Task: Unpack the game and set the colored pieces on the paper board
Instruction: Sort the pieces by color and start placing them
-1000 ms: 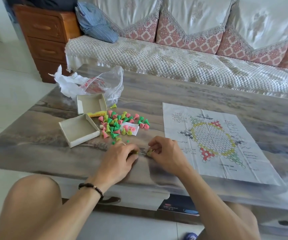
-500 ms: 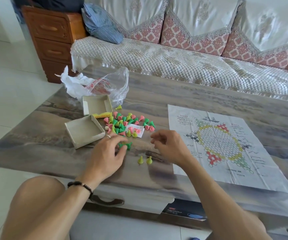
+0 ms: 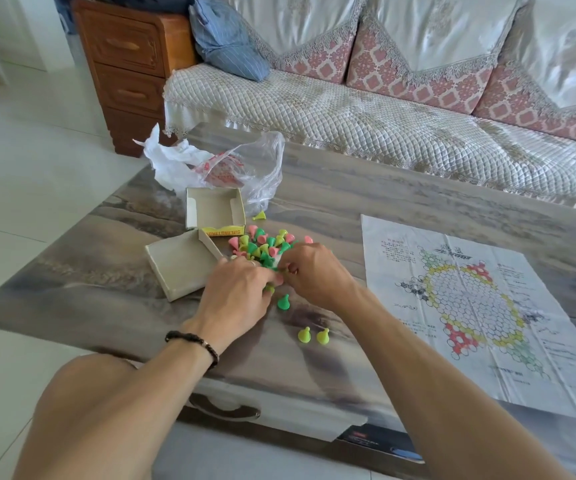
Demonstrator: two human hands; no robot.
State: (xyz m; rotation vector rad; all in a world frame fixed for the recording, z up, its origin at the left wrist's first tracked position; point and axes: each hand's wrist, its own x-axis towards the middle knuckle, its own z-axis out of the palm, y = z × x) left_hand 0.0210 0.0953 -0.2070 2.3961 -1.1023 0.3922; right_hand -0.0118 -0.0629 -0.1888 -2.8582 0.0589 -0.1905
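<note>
Both hands (image 3: 241, 289) have reached the pieces (image 3: 262, 245) on the table (image 3: 331, 202).

the table (image 3: 366, 206) stands in front of the sofa (image 3: 366, 109), with a cabinet (image 3: 130, 64) at the sofa's left end and a cushion (image 3: 227, 39) on the seat beside it. on the table's left part lies a plastic bag (image 3: 217, 164); in front of it sit two open box halves (image 3: 215, 211), one nearer than the other and touching it. right of the boxes is a heap of pieces (image 3: 262, 244). both hands, left hand (image 3: 241, 289) and right hand (image 3: 314, 271), rest at the heap's near edge. one piece (image 3: 283, 302) stands just in front of the hands, and two pieces (image 3: 313, 335) stand side by side nearer still. the paper board (image 3: 470, 306) lies on the table's right part, well apart from the heap.
</note>
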